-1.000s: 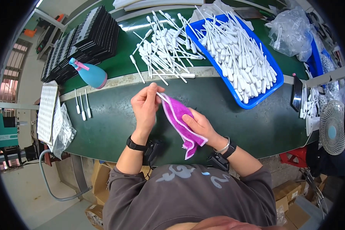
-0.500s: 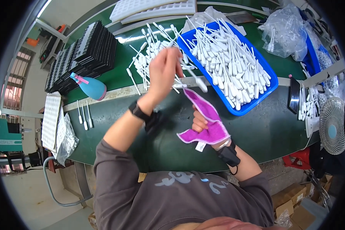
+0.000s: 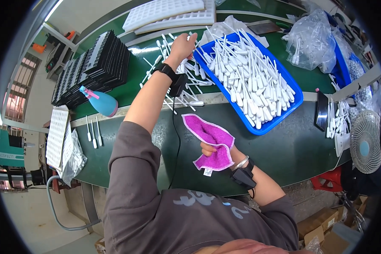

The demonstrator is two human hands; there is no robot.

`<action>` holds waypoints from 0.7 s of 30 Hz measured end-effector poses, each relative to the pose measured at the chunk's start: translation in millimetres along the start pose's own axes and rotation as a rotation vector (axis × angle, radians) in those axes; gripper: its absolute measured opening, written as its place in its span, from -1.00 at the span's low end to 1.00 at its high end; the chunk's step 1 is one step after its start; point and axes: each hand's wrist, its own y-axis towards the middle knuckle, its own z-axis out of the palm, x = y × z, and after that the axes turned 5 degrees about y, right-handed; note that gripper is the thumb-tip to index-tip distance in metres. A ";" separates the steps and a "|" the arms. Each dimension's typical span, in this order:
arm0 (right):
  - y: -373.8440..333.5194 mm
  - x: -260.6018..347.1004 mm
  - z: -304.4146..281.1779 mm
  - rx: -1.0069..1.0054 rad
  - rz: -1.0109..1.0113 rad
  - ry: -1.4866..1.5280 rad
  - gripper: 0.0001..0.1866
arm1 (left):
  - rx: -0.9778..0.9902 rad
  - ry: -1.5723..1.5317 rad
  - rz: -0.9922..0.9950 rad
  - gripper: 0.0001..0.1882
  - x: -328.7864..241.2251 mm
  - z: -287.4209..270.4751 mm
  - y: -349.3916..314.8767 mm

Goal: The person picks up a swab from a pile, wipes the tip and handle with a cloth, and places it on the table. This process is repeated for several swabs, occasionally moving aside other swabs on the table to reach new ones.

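My left hand (image 3: 183,46) reaches out to a loose pile of white sticks with thick rounded ends (image 3: 192,86), left of the blue tray. Its fingers are curled in at the pile's far side; their tips are partly hidden, so what they pinch is unclear. My right hand (image 3: 208,149) grips a purple cloth with pale stitched edges (image 3: 207,133) and a small white tag. The cloth wraps over most of that hand, above the near part of the table. A blue tray (image 3: 264,130), heaped with the same white sticks, stands right of the pile.
Stacked black trays (image 3: 108,59) and a blue spray bottle (image 3: 103,103) stand at left, near a few separate white sticks (image 3: 94,133). White perforated trays (image 3: 169,19) lie at the back. A plastic bag (image 3: 311,40) and a fan (image 3: 365,144) are at right.
My left hand has moved away from me to the pile's far side; the white stick it held is no longer visible in it. My right hand and the cloth have shifted slightly left and nearer.
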 end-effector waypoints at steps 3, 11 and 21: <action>0.5 -0.2 -2.8 0.021 -0.001 -0.010 -0.71 | -0.027 0.206 0.131 -0.58 0.2 -21.9 -23.6; -0.2 2.5 14.0 -0.073 -0.010 0.089 -0.79 | -0.089 0.980 0.167 -0.77 57.2 -132.3 -147.3; -5.7 -8.7 38.9 -0.134 -0.046 0.177 -0.84 | -0.183 0.948 0.505 -0.86 133.3 -139.5 -157.9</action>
